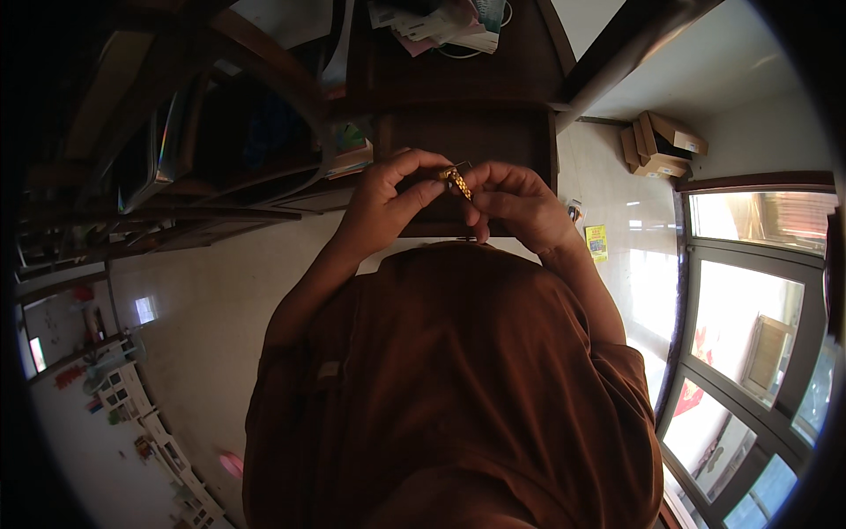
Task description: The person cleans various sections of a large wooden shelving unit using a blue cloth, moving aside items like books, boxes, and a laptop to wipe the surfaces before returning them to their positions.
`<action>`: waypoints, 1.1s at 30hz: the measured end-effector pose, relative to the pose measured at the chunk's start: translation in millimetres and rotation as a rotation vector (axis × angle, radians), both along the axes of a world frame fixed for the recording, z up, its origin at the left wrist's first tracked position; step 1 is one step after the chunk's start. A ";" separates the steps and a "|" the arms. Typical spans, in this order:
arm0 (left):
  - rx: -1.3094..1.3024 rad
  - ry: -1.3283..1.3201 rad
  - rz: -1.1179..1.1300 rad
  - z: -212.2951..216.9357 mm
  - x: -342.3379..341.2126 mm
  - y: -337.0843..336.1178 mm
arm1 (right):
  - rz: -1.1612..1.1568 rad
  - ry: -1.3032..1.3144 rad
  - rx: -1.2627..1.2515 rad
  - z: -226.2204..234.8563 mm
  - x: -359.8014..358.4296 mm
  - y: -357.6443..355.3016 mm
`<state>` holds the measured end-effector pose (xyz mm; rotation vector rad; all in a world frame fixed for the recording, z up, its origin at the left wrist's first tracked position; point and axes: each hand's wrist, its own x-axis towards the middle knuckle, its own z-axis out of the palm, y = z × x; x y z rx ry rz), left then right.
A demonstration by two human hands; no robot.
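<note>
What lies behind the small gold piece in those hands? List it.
Behind the gold piece, pinched by left hand and right hand, stands a dark wooden cabinet. The hands cover its lower front.

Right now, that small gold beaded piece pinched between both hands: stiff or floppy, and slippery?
The gold beaded piece looks like short linked segments, so it probably flexes or dangles rather than staying rigid. It is small beside the left hand and right hand, so likely light. Its shiny surface suggests it could slip from the fingertips; the view is too dim to be sure.

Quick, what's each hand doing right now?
Left hand: closed, pinching one end of the small gold chain piece.
Right hand: closed, pinching its other end.
</note>
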<state>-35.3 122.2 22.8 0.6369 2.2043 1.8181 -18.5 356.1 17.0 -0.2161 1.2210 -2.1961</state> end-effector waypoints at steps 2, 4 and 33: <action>0.048 -0.091 0.024 1.1 0.9 0.7 | 0.001 -0.005 0.114 -5.3 -1.1 5.7; 0.076 -0.227 0.017 1.5 -2.6 -3.4 | -0.017 0.008 0.190 -10.3 -1.8 9.3; -0.157 -0.129 0.035 -8.1 2.8 -6.2 | -0.144 0.302 0.585 -9.4 -3.2 -13.1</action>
